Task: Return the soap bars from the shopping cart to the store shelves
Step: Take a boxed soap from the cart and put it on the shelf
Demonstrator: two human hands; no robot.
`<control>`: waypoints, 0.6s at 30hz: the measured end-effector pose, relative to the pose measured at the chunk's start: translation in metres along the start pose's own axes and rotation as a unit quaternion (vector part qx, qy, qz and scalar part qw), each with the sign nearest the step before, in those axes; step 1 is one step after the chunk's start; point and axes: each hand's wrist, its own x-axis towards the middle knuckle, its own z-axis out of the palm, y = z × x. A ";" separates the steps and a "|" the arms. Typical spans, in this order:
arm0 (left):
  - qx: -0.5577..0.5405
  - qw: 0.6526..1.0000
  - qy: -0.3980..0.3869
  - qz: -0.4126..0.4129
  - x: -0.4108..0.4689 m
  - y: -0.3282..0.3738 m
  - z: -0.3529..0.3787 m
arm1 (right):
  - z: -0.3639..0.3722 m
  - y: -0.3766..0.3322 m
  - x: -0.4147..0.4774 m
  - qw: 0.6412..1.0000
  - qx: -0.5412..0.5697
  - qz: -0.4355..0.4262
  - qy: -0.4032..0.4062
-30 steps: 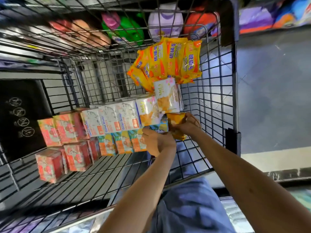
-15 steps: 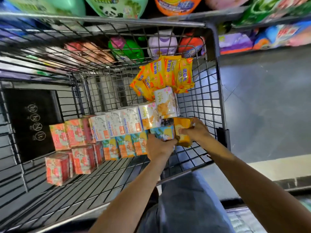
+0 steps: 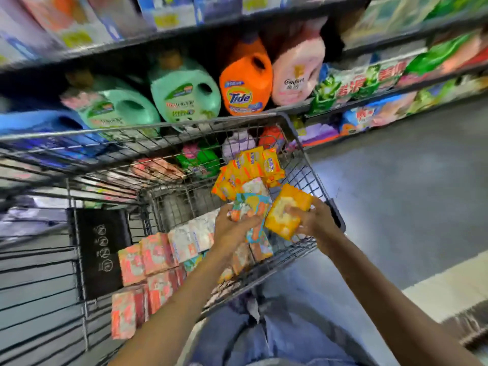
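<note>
Right grip (image 3: 314,220) first: fingers curled round a yellow-orange soap bar (image 3: 286,216), wrapper tilted, thumb across its near face. That bar is up over the near right corner of the shopping cart (image 3: 298,133), clear of the pile. Just beside it, the left grip (image 3: 232,231) is clamped on a teal-and-orange soap pack (image 3: 253,207), which stands upright and nearly touches the yellow bar. How many bars are in that teal pack, I cannot tell; it is blurred.

Behind the two hands, in the far right corner of the cart, a bundle of yellow soap packets (image 3: 250,167) leans against the wire. Left of the left grip there is a row of white soap boxes (image 3: 195,233), and beyond those pink-red soap boxes (image 3: 148,254) stacked in two layers on the wire floor. A black panel with white icons (image 3: 100,249) stands at the left end of the basket.

Past the cart's front rail, the store shelves (image 3: 184,30): an orange Tide jug (image 3: 245,83), a green detergent jug (image 3: 184,91) to its left, a pink Comfort bottle (image 3: 298,72) to its right. Grey floor (image 3: 396,194) runs off to the right, and blue jeans (image 3: 277,334) show below the arms.
</note>
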 end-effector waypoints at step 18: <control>0.032 0.964 -0.262 -0.005 -0.095 0.020 0.112 | -0.143 0.048 -0.167 0.923 0.367 -0.082 0.088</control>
